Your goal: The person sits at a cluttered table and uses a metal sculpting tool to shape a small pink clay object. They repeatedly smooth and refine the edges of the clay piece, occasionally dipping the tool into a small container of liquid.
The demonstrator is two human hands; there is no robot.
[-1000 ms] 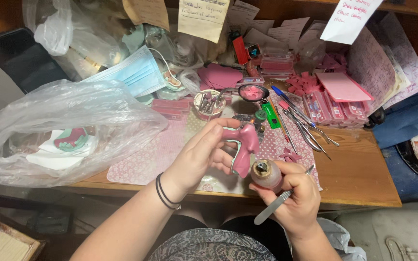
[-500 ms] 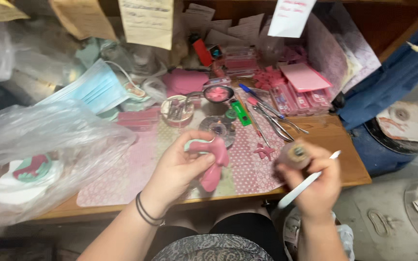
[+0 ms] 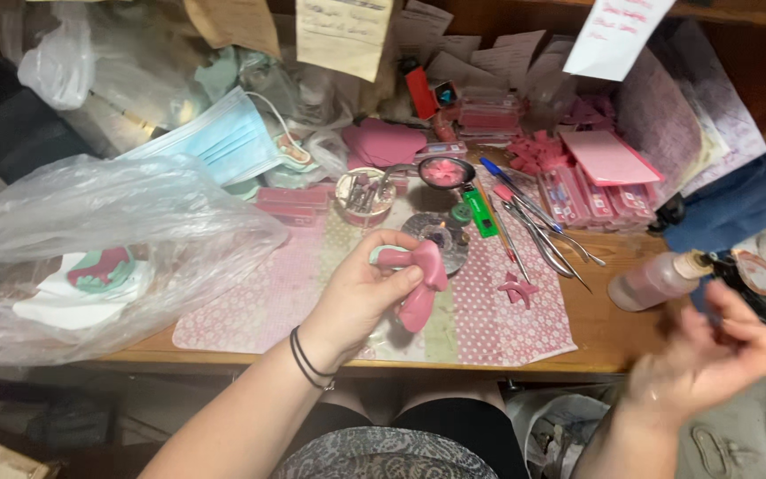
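plastic bag: clear and crumpled, lying at the left of the wooden table; a white piece with pink and green shapes shows through it.
face mask: pale blue, far behind the bag, among loose wrappers.
patterned mat: pink and dotted, spread over the middle of the table, under the left hand.
left hand: over the near middle of the mat, black bands on the wrist; the fingers are curled around the pink clay piece, thumb pressing on its top.
pink clay piece: a soft, folded pink shape, gripped in the left hand, above the mat and near the table's near edge.
round dish: small, with a pink flower shape inside, far of the left hand, beside a little round tin.
metal tools: thin tweezers and picks lying slanted on the mat, right of the clay piece.
small pink cutout: flat on the mat, just right of the left hand, apart from it.
pink boxes: stacked at the far right of the table.
small bottle: pinkish, lying on its side at the right edge of the table, just far of the right hand.
right hand: off the right end of the table, blurred; the fingers look loosely spread with nothing in them, not touching the bottle.
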